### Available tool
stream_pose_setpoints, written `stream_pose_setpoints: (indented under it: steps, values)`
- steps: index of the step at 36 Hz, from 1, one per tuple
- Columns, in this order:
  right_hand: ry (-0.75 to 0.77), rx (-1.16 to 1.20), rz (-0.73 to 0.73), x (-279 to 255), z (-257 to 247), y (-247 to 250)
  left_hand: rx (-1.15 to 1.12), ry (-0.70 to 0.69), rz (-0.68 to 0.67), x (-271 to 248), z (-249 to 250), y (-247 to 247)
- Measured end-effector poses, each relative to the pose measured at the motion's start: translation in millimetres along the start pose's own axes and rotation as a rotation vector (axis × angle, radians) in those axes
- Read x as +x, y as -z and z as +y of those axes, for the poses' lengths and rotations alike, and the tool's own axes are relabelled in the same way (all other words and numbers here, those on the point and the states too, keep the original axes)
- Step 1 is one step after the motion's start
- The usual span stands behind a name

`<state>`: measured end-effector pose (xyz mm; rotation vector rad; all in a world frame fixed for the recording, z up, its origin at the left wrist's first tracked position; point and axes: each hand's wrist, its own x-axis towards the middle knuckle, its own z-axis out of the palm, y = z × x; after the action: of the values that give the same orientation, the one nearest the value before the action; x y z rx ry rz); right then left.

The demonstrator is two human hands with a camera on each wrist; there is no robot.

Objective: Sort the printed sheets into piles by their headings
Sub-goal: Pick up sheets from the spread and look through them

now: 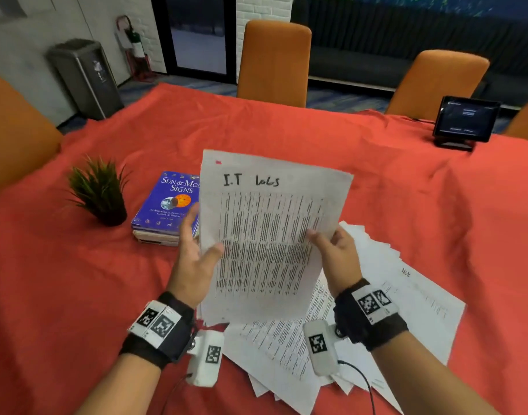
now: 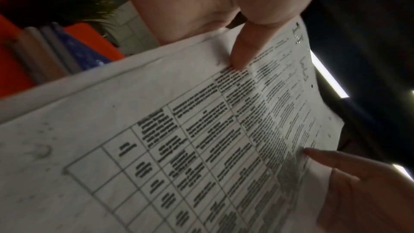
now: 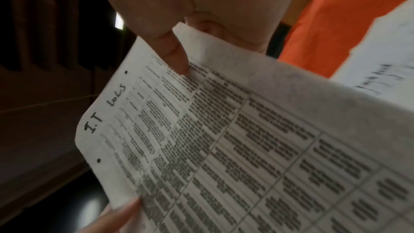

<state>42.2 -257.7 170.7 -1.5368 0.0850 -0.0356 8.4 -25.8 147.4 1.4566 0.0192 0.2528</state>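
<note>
A sheet [image 1: 268, 235] headed "I.T logs" in handwriting is held upright above the table [image 1: 376, 181], at the centre of the head view. Its left edge is pinched by the left hand [image 1: 193, 250], thumb on the printed face and fingers behind; its right edge is pinched by the right hand [image 1: 334, 250] in the same way, as both wrist views confirm. So each grip is closed on this one sheet, and nothing else is held.

The remaining sheets [image 1: 361, 324] are spread in a loose fan on the table below and to the right, from about 4 to 6 o'clock of the held sheet; one of them bears a handwritten heading too small to be read. No separate sorted piles can be made out anywhere on the table, so the sorting is judged to be at an early stage: a heading is being read, and a place for this sheet has yet to be chosen. Nearly all the sheets are left to be sorted.

At 9 o'clock of the sheet a book [image 1: 164, 205] lies, with a plant [image 1: 99, 193] beyond it; a screen [image 1: 464, 121] stands at 2 o'clock
</note>
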Motion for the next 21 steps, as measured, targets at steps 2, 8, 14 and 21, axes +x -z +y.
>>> stream_pose_setpoints:
  steps: [2,8,14,21]
  values:
    - [0.121,0.01,0.026,-4.9,-11.3,-1.8,-0.051,-0.03,0.018,2.3,11.3,-5.8]
    - [0.332,-0.056,0.078,-23.6,-12.0,2.6,0.043,-0.101,0.007,-2.3,17.2,-9.6]
    - [0.334,-0.097,0.147,-33.6,4.3,0.5,0.079,-0.07,0.023,-15.3,6.7,-17.9]
    - [0.32,-0.043,0.113,-42.1,4.2,-3.4,-0.01,-0.029,0.079,-19.3,2.7,-24.9]
